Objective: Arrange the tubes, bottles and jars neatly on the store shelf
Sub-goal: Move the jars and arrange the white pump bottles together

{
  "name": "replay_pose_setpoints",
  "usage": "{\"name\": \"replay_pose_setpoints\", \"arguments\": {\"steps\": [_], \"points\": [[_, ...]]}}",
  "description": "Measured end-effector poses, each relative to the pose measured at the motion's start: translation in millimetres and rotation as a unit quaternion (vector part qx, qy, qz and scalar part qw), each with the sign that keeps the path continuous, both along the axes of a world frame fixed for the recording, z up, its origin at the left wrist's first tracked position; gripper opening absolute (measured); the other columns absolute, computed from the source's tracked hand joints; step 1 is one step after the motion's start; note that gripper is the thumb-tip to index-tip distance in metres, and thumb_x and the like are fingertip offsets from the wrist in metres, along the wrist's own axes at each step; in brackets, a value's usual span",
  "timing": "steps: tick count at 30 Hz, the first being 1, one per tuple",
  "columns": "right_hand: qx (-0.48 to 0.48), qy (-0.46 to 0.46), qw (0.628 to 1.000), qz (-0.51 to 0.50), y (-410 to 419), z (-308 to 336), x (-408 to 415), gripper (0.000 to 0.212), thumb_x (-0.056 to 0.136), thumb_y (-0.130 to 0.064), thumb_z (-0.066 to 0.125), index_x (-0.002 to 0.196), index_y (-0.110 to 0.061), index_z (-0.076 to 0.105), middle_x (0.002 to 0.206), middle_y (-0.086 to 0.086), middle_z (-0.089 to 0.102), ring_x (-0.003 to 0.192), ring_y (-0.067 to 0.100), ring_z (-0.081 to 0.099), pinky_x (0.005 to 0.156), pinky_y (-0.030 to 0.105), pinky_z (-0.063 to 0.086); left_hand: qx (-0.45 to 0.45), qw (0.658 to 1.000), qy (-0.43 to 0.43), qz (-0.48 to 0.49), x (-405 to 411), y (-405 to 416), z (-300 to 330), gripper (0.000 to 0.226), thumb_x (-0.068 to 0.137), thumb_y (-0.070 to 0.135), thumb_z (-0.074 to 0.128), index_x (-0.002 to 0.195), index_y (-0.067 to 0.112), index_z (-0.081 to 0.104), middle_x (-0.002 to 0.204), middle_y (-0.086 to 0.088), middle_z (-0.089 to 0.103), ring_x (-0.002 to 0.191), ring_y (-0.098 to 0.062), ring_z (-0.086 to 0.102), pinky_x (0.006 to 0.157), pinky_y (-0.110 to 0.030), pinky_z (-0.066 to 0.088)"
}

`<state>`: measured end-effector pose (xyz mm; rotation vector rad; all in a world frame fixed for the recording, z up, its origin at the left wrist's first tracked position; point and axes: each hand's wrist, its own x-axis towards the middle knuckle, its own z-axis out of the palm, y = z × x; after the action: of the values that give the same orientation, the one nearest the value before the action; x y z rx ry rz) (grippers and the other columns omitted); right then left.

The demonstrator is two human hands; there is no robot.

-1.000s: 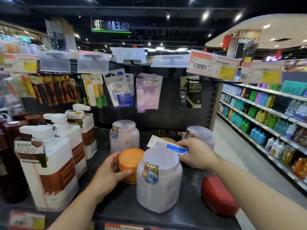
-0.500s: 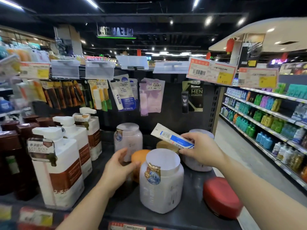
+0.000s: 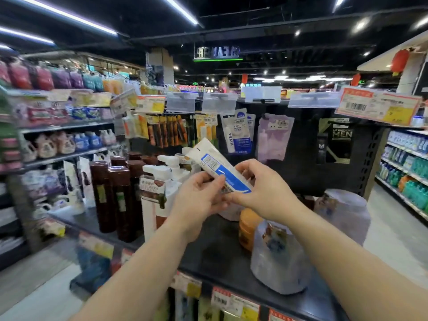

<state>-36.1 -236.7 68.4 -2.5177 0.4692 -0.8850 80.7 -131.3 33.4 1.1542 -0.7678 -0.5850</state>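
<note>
A white and blue tube [image 3: 215,166] is held up in front of me, tilted with its flat end up to the left. My left hand [image 3: 199,198] pinches its lower part from the left, and my right hand [image 3: 261,188] grips it from the right. Below on the black shelf [image 3: 215,249] stand a frosted jar [image 3: 281,258] at the front, an orange jar [image 3: 247,228] behind it and another frosted jar [image 3: 345,214] to the right. White pump bottles [image 3: 159,188] and brown bottles [image 3: 120,198] stand to the left.
Hanging packets [image 3: 236,133] fill the back panel above the shelf. Price tags [image 3: 375,107] stick out on the upper rail. Stocked shelves [image 3: 58,140] run along the left, and an aisle with bottle shelves [image 3: 407,167] opens to the right.
My right hand lifted the tube from the shelf. My left hand left the orange jar and came up to grip the tube too. The view swung left.
</note>
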Motion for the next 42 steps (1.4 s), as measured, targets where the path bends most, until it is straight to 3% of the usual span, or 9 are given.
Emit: {"name": "replay_pose_setpoints", "arguments": {"steps": [10,14,19,25,28,34,36,38,42], "points": [[0.086,0.037,0.992,0.078,42,-12,34,0.049,0.075,-0.037,0.077,0.118,-0.031,0.055,0.099,-0.015,0.062,0.083,-0.002,0.06,0.061,0.013,0.048,0.028,0.989,-0.126,0.068,18,62,2,0.018,0.096,0.014,0.056,0.11,0.021,0.064,0.093,-0.001,0.077,0.082,-0.019,0.073,0.078,-0.04,0.058],[0.102,0.043,0.986,0.125,66,-13,53,0.045,0.076,-0.038,0.076,0.115,-0.034,0.053,0.096,-0.015,0.063,0.079,0.0,0.063,0.065,0.018,0.055,0.027,0.984,-0.148,0.098,34,92,4,0.018,0.093,0.012,0.059,0.1,0.027,0.066,0.084,0.004,0.077,0.07,-0.007,0.071,0.064,-0.026,0.058],[0.095,0.027,0.984,0.15,111,-11,94,0.042,0.073,-0.043,0.077,0.105,-0.044,0.05,0.09,-0.016,0.064,0.077,0.0,0.061,0.067,0.021,0.056,0.032,0.975,-0.174,0.133,74,132,11,0.016,0.088,0.009,0.066,0.1,0.019,0.068,0.065,0.003,0.069,0.061,-0.008,0.065,0.063,-0.03,0.058],[0.156,-0.001,0.967,0.202,168,-27,172,0.045,0.082,-0.023,0.072,0.099,-0.056,0.046,0.086,-0.017,0.067,0.074,-0.005,0.063,0.071,0.021,0.056,0.033,0.975,-0.165,0.146,147,188,7,0.025,0.077,0.015,0.075,0.101,0.014,0.068,0.087,-0.017,0.069,0.071,-0.021,0.069,0.061,-0.029,0.059],[0.226,-0.003,0.95,0.217,192,-44,219,0.045,0.084,-0.013,0.069,0.114,-0.039,0.048,0.095,-0.007,0.07,0.074,0.0,0.067,0.072,0.026,0.055,0.058,0.981,-0.151,0.103,191,218,8,0.039,0.07,0.02,0.073,0.108,0.013,0.067,0.1,-0.016,0.07,0.081,-0.022,0.072,0.064,-0.028,0.059],[0.265,-0.017,0.947,0.182,226,-76,314,0.043,0.09,-0.012,0.062,0.126,-0.032,0.049,0.105,-0.011,0.066,0.088,-0.004,0.066,0.075,0.014,0.051,0.106,0.976,-0.15,0.12,289,246,-12,0.035,0.07,0.013,0.081,0.102,0.015,0.067,0.091,-0.005,0.072,0.078,-0.015,0.071,0.071,-0.036,0.061],[0.258,-0.019,0.956,0.136,230,-86,335,0.049,0.088,-0.015,0.063,0.125,-0.043,0.048,0.105,-0.019,0.063,0.09,-0.006,0.063,0.076,0.012,0.049,0.126,0.963,-0.169,0.168,313,234,-26,0.039,0.07,0.013,0.084,0.103,0.017,0.065,0.092,-0.003,0.07,0.075,-0.011,0.068,0.068,-0.026,0.058],[0.267,-0.01,0.96,0.087,233,-100,356,0.055,0.082,-0.016,0.064,0.124,-0.047,0.047,0.113,-0.018,0.061,0.098,-0.003,0.061,0.082,0.016,0.051,0.132,0.953,-0.181,0.204,327,220,-40,0.041,0.068,0.015,0.086,0.1,0.022,0.063,0.091,-0.002,0.069,0.075,-0.012,0.067,0.065,-0.019,0.055],[0.268,-0.024,0.963,-0.007,231,-129,389,0.059,0.076,-0.024,0.057,0.133,-0.032,0.043,0.118,-0.011,0.064,0.103,0.003,0.062,0.092,0.028,0.052,0.113,0.95,-0.179,0.228,341,196,-67,0.04,0.064,0.014,0.088,0.085,0.03,0.058,0.08,0.007,0.068,0.071,-0.002,0.065,0.064,-0.017,0.053]]}}
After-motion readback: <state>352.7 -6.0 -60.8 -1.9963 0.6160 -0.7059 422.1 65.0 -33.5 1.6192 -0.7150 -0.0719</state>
